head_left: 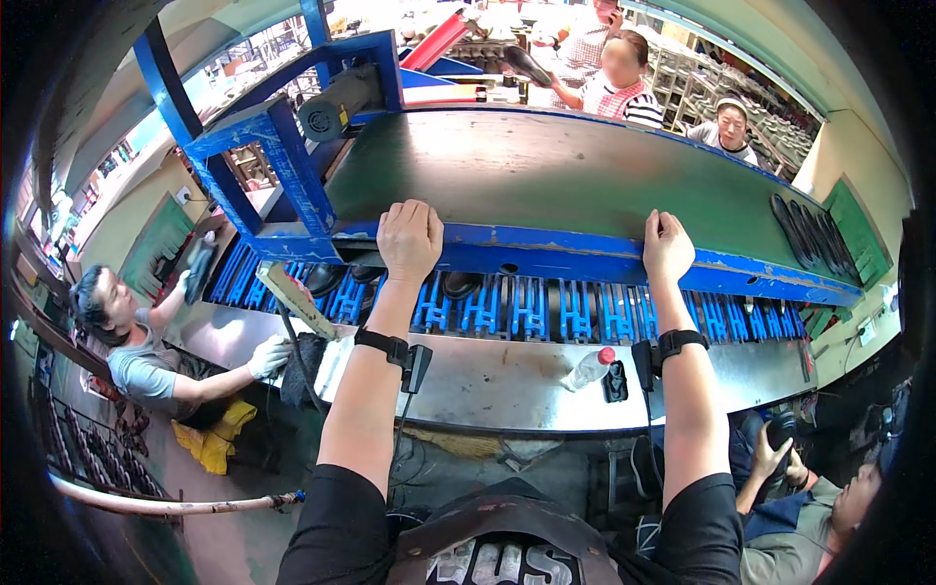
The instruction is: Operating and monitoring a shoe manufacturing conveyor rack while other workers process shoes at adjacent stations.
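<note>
My left hand (409,240) is closed in a fist at the near blue rail (526,239) of a conveyor. My right hand (669,248) is also a fist, farther right along the same rail. No object shows in either fist. Beyond them stretches the conveyor's green belt (507,166). Several dark shoe soles (814,234) lie side by side at its right end. Under the rail runs a row of blue metal holders (531,307), with black shoes (458,284) partly hidden behind it. Each wrist wears a black strap with a small device.
A metal bench (468,380) runs along the near side, bearing a clear bottle (590,369) with a red cap and a small black item (615,381). At left stands a blue frame with a motor (336,105). Co-workers handle footwear at left, lower right and the far side.
</note>
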`<state>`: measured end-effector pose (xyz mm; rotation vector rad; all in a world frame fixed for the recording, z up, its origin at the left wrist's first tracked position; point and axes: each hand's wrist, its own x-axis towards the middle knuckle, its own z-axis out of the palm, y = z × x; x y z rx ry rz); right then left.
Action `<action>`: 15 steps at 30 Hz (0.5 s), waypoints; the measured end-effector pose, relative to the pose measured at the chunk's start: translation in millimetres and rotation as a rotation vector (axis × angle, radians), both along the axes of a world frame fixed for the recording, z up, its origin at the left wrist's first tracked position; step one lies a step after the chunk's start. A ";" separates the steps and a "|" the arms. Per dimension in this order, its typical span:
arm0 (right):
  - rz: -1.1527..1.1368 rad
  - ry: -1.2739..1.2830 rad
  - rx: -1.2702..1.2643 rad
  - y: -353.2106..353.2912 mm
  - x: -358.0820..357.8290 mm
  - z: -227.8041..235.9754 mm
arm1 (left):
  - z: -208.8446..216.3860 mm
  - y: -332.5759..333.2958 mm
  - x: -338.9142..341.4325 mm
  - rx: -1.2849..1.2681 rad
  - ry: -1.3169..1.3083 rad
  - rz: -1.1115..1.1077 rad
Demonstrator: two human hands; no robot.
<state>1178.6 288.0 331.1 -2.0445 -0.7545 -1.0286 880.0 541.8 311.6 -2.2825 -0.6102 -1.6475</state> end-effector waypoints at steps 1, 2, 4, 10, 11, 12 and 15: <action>0.002 -0.009 0.000 0.7 -0.7 0.5 | 0.0 0.5 -0.7 -0.003 0.002 0.006; 0.005 -0.018 -0.001 1.2 -1.5 1.2 | 0.2 1.1 -1.1 -0.003 0.002 0.003; -0.004 0.018 -0.030 0.5 -1.5 2.4 | 0.3 1.9 -0.5 0.008 0.002 0.003; 0.007 0.012 -0.018 -0.4 -4.8 3.6 | -0.1 1.4 -1.6 0.022 -0.003 -0.002; 0.002 0.021 -0.031 -1.3 -4.8 3.6 | -0.2 0.8 -1.9 0.021 -0.002 -0.003; -0.002 0.030 -0.044 -2.0 -5.1 3.5 | -0.6 0.3 -2.5 0.019 0.000 -0.001; -0.001 -0.004 -0.017 -4.0 -2.0 -0.4 | -0.1 -1.1 2.7 0.016 0.012 -0.011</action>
